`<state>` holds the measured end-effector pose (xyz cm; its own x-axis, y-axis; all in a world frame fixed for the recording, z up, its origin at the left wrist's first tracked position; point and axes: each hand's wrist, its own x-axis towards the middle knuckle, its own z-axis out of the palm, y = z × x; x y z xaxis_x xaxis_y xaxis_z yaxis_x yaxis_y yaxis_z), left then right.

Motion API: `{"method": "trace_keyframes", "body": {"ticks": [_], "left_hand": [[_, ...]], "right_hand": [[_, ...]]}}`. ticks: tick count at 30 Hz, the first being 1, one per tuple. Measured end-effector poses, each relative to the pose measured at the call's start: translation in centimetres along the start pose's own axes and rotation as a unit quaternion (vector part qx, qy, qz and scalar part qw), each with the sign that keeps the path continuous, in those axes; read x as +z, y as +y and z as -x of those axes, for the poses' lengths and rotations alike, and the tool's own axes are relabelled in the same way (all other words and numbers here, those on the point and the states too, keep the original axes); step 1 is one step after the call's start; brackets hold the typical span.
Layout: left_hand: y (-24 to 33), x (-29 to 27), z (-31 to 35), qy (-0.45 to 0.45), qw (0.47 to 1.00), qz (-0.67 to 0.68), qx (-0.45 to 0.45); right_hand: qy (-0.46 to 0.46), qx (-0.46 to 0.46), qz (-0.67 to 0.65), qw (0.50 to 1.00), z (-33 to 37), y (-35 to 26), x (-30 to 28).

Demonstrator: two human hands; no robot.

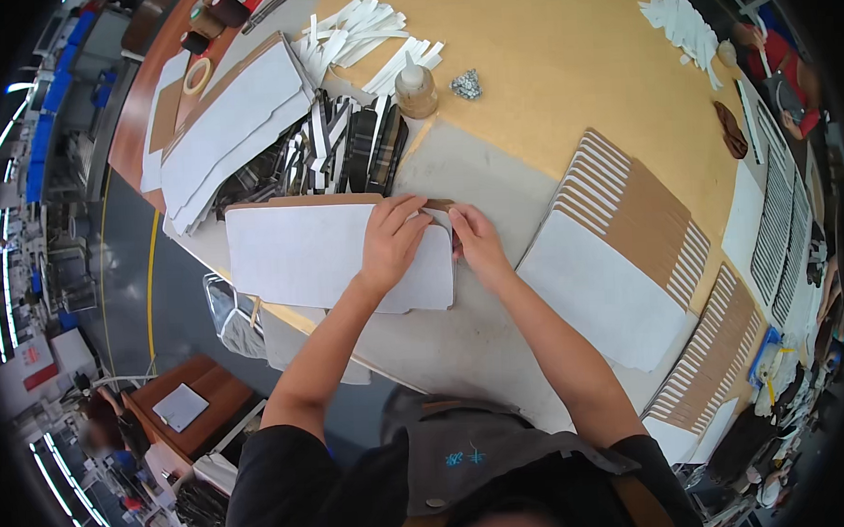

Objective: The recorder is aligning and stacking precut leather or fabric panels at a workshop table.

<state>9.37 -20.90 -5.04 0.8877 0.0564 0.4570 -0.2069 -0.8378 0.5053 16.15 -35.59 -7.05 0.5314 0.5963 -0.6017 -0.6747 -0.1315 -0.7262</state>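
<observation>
A white-faced panel with a brown upper edge (299,250) lies on the table in front of me. My left hand (393,238) rests over its right part, fingers bent together at the brown edge. At the panel's upper right corner, my right hand (478,242) pinches the brown edge piece (438,205) between thumb and fingers. The fingertips partly hide that corner. Just beyond the panel lies a heap of dark and white strips (327,145). A squeeze bottle (415,91) with a pale nozzle stands at the right end of this heap.
Overlapping white sheets (232,121) lie at the far left, near a tape roll (198,76) and thread spools (227,8). White strips (351,31) are piled at the back. Fanned brown-and-white panels (619,245) lie to my right. The table edge (292,316) runs close on my left.
</observation>
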Motion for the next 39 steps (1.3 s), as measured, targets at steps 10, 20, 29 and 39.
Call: {"method": "trace_keyframes", "body": {"ticks": [10, 20, 29, 39], "left_hand": [[-3.6, -5.1, -1.7, -0.193, 0.979, 0.052, 0.032], [-13.9, -17.5, 1.5, -0.437, 0.869, -0.127, -0.194], [3.1, -0.4, -2.6, -0.233, 0.782, 0.349, -0.461], [9.2, 14.2, -3.9, -0.278, 0.855, 0.250, -0.359]], "right_hand": [[0.026, -0.433, 0.449, 0.781, 0.6, 0.2, 1.2], [0.190, -0.135, 0.181, 0.955, 7.9, -2.3, -3.5], [0.391, -0.062, 0.030, 0.918, 21.2, 2.8, -24.8], [0.501, -0.009, 0.126, 0.856, 27.5, 6.1, -34.9]]}}
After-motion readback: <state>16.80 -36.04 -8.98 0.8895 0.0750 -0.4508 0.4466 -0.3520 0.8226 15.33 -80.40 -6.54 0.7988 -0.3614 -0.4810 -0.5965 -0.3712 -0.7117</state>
